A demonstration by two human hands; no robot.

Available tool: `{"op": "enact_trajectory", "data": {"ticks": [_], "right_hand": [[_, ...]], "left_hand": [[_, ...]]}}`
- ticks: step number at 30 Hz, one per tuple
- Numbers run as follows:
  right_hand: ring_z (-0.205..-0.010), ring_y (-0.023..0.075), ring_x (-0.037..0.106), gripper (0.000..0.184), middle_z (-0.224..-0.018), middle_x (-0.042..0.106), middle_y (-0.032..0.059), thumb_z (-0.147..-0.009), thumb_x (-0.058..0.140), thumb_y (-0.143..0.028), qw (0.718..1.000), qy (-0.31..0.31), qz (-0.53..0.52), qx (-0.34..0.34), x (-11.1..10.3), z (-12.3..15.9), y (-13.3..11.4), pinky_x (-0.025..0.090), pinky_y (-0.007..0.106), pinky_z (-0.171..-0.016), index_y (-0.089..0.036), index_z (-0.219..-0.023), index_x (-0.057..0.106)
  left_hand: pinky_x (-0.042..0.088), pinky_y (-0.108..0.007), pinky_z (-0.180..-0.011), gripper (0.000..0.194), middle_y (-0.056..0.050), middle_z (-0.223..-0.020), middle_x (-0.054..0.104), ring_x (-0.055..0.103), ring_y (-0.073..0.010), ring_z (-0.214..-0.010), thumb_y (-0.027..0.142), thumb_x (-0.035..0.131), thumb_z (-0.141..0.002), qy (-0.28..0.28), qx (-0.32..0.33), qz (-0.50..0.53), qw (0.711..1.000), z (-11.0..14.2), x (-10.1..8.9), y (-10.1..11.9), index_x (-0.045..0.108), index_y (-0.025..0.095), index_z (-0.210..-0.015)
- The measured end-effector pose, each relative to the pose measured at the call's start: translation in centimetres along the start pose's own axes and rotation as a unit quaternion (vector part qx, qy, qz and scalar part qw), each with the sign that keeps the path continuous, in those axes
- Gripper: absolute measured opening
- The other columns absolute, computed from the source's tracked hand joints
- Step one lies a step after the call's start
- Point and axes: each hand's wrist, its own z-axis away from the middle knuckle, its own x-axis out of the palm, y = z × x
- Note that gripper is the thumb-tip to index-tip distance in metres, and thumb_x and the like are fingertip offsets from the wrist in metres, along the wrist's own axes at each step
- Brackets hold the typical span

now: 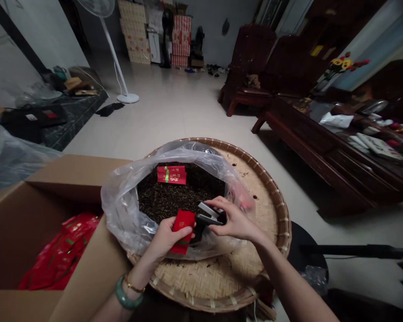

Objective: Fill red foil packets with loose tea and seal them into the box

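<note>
My left hand (172, 235) grips a small red tea packet (183, 230) with gold print and a green mark, thumb on its front. In my right hand (233, 219) is a hand-held bag sealer (210, 214), black with a pale upper arm, its two jaws apart. The jaws lie at the packet's right upper edge; whether they touch it I cannot tell. Both hands are over a clear plastic bag (121, 201) filled with dark loose tea leaves (164, 199). On the leaves lies another red packet (171, 175).
A round woven bamboo tray (282, 223) bears the bag, with stray leaves on it. At left an open cardboard box (83, 170) holds many red packets (67, 250). A black round stand (305, 246) is at right. Behind are a white fan (127, 97) and a dark wooden table (295, 134).
</note>
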Motion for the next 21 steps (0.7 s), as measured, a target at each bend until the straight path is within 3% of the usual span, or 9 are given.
{"op": "enact_trajectory", "data": {"ticks": [5, 9, 14, 18, 21], "right_hand": [[-0.089, 0.0186, 0.058, 0.050, -0.098, 0.061, 0.0062, -0.066, 0.071, -0.020, 0.999, -0.037, 0.002, -0.018, 1.8, -1.4, -1.9, 0.046, 0.029, -0.078, -0.016, -0.115, 0.063], [-0.085, 0.0163, 0.059, 0.037, -0.093, 0.065, 0.0042, -0.072, 0.065, -0.016, 0.999, -0.030, -0.014, -0.013, 2.6, -2.0, -1.9, 0.044, 0.026, -0.075, -0.017, -0.109, 0.067], [-0.080, 0.0156, 0.060, 0.032, -0.086, 0.067, 0.0027, -0.072, 0.063, -0.012, 1.000, -0.002, -0.015, 0.006, 2.3, -2.2, -2.1, 0.044, 0.025, -0.071, -0.018, -0.102, 0.070], [-0.089, 0.0187, 0.062, 0.033, -0.098, 0.069, 0.0046, -0.072, 0.063, -0.017, 0.995, 0.046, -0.067, 0.056, 1.1, -2.3, -1.6, 0.046, 0.029, -0.078, -0.019, -0.105, 0.068], [-0.095, 0.0209, 0.061, 0.041, -0.105, 0.067, 0.0066, -0.069, 0.068, -0.020, 0.994, 0.034, -0.077, 0.070, 0.8, -2.2, -1.2, 0.046, 0.031, -0.083, -0.017, -0.110, 0.066]], "left_hand": [[0.048, -0.024, -0.060, 0.032, -0.002, -0.068, 0.071, 0.063, -0.0163, -0.063, 0.031, 0.079, -0.054, -0.002, 0.046, -0.080, 0.996, -0.3, 0.3, -0.2, 0.069, 0.011, -0.077], [0.047, -0.025, -0.055, 0.031, -0.003, -0.064, 0.069, 0.062, -0.0166, -0.058, 0.035, 0.078, -0.055, -0.002, 0.018, -0.092, 0.996, -0.1, 0.4, -0.1, 0.066, 0.010, -0.071], [0.048, -0.027, -0.055, 0.036, -0.006, -0.065, 0.071, 0.066, -0.0192, -0.059, 0.039, 0.079, -0.056, -0.021, -0.004, -0.057, 0.998, -0.1, 0.5, -0.2, 0.065, 0.011, -0.075], [0.049, -0.027, -0.056, 0.040, -0.006, -0.063, 0.071, 0.067, -0.0201, -0.059, 0.040, 0.082, -0.053, -0.021, -0.029, -0.036, 0.999, -0.1, 0.6, -0.3, 0.063, 0.012, -0.073], [0.050, -0.027, -0.055, 0.042, -0.004, -0.063, 0.070, 0.068, -0.0199, -0.059, 0.040, 0.083, -0.050, -0.006, -0.041, -0.015, 0.999, -0.1, 0.6, -0.2, 0.063, 0.012, -0.074]]}}
